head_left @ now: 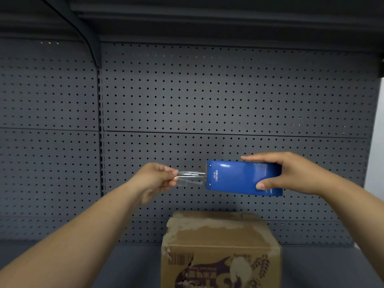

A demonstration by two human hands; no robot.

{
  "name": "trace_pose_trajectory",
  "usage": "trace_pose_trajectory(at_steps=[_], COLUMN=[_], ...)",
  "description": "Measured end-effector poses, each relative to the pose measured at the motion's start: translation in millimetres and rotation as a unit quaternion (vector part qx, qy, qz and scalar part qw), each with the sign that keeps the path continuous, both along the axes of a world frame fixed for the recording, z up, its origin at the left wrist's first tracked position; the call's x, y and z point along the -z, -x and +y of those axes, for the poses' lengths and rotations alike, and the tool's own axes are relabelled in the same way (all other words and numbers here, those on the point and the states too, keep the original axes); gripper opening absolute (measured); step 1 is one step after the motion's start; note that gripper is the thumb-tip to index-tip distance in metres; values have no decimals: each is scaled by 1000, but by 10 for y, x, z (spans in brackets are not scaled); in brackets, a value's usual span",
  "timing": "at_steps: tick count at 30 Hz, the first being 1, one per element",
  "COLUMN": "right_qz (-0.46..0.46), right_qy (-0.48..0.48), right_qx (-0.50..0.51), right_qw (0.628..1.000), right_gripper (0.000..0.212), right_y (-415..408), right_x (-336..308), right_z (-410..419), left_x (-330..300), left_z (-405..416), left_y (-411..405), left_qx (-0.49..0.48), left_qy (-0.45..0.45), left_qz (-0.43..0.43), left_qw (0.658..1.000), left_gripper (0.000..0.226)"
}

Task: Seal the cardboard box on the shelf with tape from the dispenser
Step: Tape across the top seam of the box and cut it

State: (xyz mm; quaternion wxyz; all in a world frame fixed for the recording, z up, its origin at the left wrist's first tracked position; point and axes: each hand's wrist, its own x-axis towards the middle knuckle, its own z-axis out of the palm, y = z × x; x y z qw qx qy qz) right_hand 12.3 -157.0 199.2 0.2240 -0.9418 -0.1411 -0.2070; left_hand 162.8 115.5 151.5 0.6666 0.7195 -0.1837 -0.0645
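Observation:
A worn brown cardboard box [220, 244] with torn paper along its top edges and printed sides stands on the shelf at the bottom centre. Above it, my right hand [295, 173] grips a blue tape dispenser [239, 177] held sideways in the air. A short strip of clear tape [190, 177] stretches from the dispenser's left end. My left hand [153, 179] pinches the free end of that strip between thumb and fingers. Both hands hover well above the box, apart from it.
A dark grey pegboard wall [207, 96] fills the background, with a vertical slotted upright [100, 132] at the left. An upper shelf [207, 17] overhangs the top. The grey shelf surface [124, 265] extends left and right of the box.

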Motion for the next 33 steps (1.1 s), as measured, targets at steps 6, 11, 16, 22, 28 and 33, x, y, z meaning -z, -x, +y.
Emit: trace_pose_trajectory(at_steps=[6,11,16,22,28,33], right_qz=[80,146,185,216,223,232], right_qy=[1,-3,10,33,44,49], right_qx=[-11,-26,-38,-44,-41,-34], right_qw=[997,989,982,975,973,971], right_gripper=[53,51,51,49,50,49], right_y=[-135,-312,-449,-537,-585,-603], right_x=[35,109,195,250,304,334], right_z=[-38,-30,9,56,93,115], left_x=[263,473,617,732,752,774], left_z=[-79,-82,-48,-68,-116,-162], left_y=[-7,-8,-26,-77,-138,-151], left_qx=[-75,-103,-116,-133,-137,-125], left_qy=[-29,-104,-169,-271,-404,-471], left_qz=[29,22,16,1,-31,-45], left_qw=[996,989,979,953,904,872], left_gripper=[11,17,17,35,31,38])
